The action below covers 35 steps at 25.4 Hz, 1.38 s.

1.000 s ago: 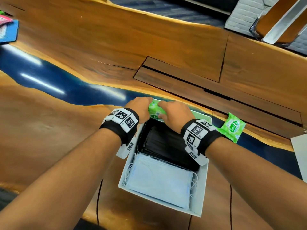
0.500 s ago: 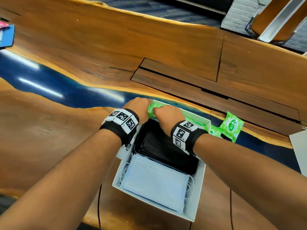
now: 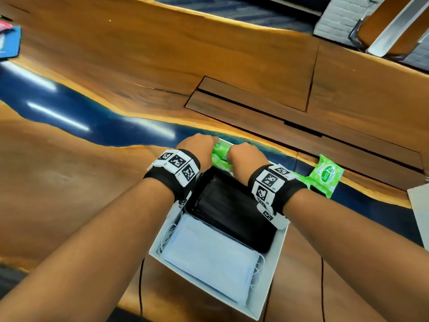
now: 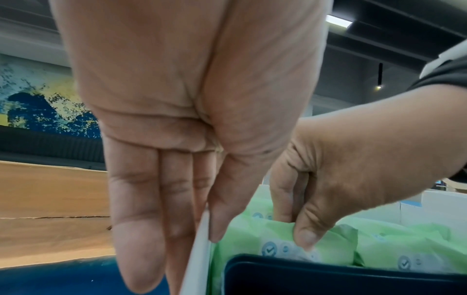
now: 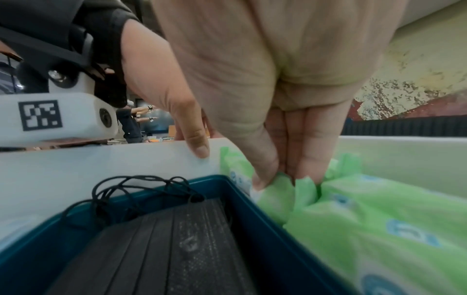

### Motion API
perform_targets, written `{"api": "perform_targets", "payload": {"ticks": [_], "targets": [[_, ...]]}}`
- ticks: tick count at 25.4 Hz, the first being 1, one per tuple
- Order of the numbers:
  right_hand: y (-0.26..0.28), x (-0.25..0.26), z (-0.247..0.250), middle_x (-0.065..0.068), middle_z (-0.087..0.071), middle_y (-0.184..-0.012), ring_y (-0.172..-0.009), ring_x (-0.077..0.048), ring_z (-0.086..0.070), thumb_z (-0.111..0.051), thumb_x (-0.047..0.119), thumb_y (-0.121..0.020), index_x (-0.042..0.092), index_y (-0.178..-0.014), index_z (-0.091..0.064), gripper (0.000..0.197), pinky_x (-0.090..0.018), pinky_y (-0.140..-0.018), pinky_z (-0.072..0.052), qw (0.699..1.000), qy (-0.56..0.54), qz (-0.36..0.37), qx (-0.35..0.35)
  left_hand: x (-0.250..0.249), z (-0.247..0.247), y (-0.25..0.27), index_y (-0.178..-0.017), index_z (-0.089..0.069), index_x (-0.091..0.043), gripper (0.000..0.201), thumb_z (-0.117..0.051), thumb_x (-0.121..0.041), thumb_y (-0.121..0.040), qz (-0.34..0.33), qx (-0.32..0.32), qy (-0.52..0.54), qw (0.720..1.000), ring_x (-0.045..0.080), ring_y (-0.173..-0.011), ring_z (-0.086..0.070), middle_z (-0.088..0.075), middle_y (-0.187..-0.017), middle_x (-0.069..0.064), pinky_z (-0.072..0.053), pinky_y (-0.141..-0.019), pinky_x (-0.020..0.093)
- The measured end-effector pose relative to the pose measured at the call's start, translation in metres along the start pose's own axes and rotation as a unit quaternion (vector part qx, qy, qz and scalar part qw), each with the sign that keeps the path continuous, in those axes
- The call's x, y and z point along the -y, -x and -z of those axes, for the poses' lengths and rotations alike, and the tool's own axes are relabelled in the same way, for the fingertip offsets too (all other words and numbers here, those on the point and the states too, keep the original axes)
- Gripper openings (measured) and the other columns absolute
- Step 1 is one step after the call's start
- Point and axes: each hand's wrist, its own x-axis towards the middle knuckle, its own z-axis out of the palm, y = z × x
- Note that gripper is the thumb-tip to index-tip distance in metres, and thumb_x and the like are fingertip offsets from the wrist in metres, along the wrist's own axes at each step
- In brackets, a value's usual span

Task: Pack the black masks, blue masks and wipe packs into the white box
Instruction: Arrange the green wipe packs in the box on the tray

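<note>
The white box (image 3: pixel 276 263) sits on the wooden table. It holds blue masks (image 3: pixel 209 259) at the near end and black masks (image 3: pixel 232 210) in a dark tray (image 5: pixel 265 229) in the middle. Green wipe packs (image 3: pixel 220 156) stand at its far end. My left hand (image 3: pixel 197 147) pinches the box's left wall (image 4: pixel 199 259), thumb inside and fingers outside. My right hand (image 5: pixel 285 175) pinches the top edge of a wipe pack (image 5: pixel 278 197) in the far-left corner. Another wipe pack (image 3: pixel 326 174) lies on the table just right of the box.
A white sheet (image 3: pixel 420 210) pokes in at the right edge. A blue item (image 3: pixel 9 40) lies far left. A glossy blue resin strip (image 3: pixel 69 108) crosses the table. A recessed panel (image 3: pixel 250 96) lies beyond the box, and thin cables (image 3: pixel 140 287) run under my arms.
My right hand has worked the wipe pack lower into the box's far-left corner. My left hand has stayed on the left wall.
</note>
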Motion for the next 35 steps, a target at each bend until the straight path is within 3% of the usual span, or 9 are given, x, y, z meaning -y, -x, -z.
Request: {"api": "perform_targets", "payload": {"ticks": [4,6,10,13,17,21,24,26,35], "targets": [[0.003,-0.002,0.0,-0.005,-0.047,-0.067,-0.073,-0.031,-0.051,-0.056,-0.003,-0.082,0.009,-0.07,-0.049,0.019,-0.033,-0.064,-0.041,0.999,-0.043,-0.015,0.005,-0.007,0.005,0.008,-0.14,-0.041,-0.021,0.059,-0.057,-0.007,-0.085,0.018,-0.002,-0.02,1.0,0.034,-0.11,-0.059,-0.06,-0.123,0.012,-0.048,-0.073,0.04],[0.007,-0.012,0.005,-0.007,-0.06,-0.084,-0.083,-0.031,-0.058,-0.061,0.003,-0.082,0.009,-0.084,-0.059,0.007,-0.035,-0.067,-0.048,0.996,-0.074,-0.026,-0.04,-0.016,0.002,0.01,-0.142,-0.036,-0.019,0.066,-0.06,-0.006,-0.082,0.01,-0.028,-0.063,0.998,0.034,-0.12,-0.051,-0.052,-0.13,0.012,-0.047,-0.079,0.044],[0.018,-0.046,0.005,-0.005,-0.059,-0.109,-0.104,-0.03,-0.055,-0.071,0.019,-0.081,0.018,-0.118,-0.054,0.041,-0.036,-0.072,-0.048,0.997,-0.042,-0.058,-0.042,-0.038,-0.008,-0.002,-0.147,-0.032,-0.026,0.078,-0.073,-0.022,-0.081,-0.061,-0.025,-0.124,0.99,0.028,-0.139,-0.03,-0.038,-0.147,0.004,-0.036,-0.107,0.054],[0.024,-0.069,-0.01,-0.004,-0.064,-0.107,-0.102,-0.029,-0.062,-0.069,0.016,-0.083,0.018,-0.116,-0.061,0.034,-0.032,-0.072,-0.047,0.992,-0.078,-0.093,0.015,-0.046,-0.009,-0.01,-0.14,-0.041,-0.028,0.064,-0.072,-0.033,-0.084,-0.063,-0.018,-0.119,0.991,0.028,-0.131,-0.041,-0.051,-0.135,0.003,-0.043,-0.1,0.051],[0.032,-0.09,-0.023,-0.013,-0.067,-0.088,-0.092,-0.033,-0.064,-0.063,0.01,-0.087,0.005,-0.09,-0.068,0.008,-0.034,-0.068,-0.045,0.979,-0.174,-0.104,0.016,-0.046,-0.01,-0.012,-0.134,-0.05,-0.025,0.048,-0.065,-0.038,-0.09,-0.058,-0.011,-0.068,0.996,0.028,-0.123,-0.05,-0.058,-0.127,0.005,-0.05,-0.093,0.046],[0.04,-0.097,-0.032,-0.009,-0.063,-0.081,-0.083,-0.028,-0.059,-0.061,0.011,-0.091,0.017,-0.064,-0.06,0.027,-0.029,-0.069,-0.042,0.968,-0.222,-0.121,0.006,-0.049,-0.015,-0.013,-0.124,-0.057,-0.023,0.035,-0.061,-0.038,-0.093,-0.045,-0.026,-0.075,0.996,0.028,-0.114,-0.057,-0.064,-0.118,0.005,-0.053,-0.086,0.045],[0.044,-0.101,-0.034,-0.007,-0.069,-0.099,-0.095,-0.024,-0.062,-0.061,0.014,-0.093,0.012,-0.093,-0.073,0.012,-0.026,-0.076,-0.042,0.962,-0.254,-0.097,-0.003,-0.057,-0.006,-0.015,-0.12,-0.062,-0.021,0.032,-0.057,-0.041,-0.095,-0.024,-0.019,-0.09,0.995,0.029,-0.113,-0.058,-0.066,-0.117,0.007,-0.051,-0.087,0.041],[0.047,-0.109,-0.032,-0.006,-0.071,-0.109,-0.1,-0.022,-0.064,-0.063,0.014,-0.091,0.009,-0.108,-0.072,0.02,-0.027,-0.083,-0.047,0.96,-0.27,-0.08,-0.006,-0.062,-0.001,-0.019,-0.116,-0.066,-0.022,0.031,-0.054,-0.042,-0.096,-0.021,-0.035,-0.11,0.993,0.028,-0.118,-0.053,-0.065,-0.118,0.007,-0.046,-0.09,0.041],[0.064,-0.128,-0.039,-0.002,-0.073,-0.103,-0.094,-0.021,-0.066,-0.061,0.022,-0.094,0.012,-0.104,-0.075,0.02,-0.028,-0.08,-0.05,0.946,-0.318,-0.064,-0.014,-0.068,-0.006,-0.022,-0.12,-0.06,-0.025,0.03,-0.058,-0.039,-0.094,0.036,0.011,-0.1,0.994,0.026,-0.123,-0.045,-0.06,-0.124,0.003,-0.043,-0.094,0.045]]}}
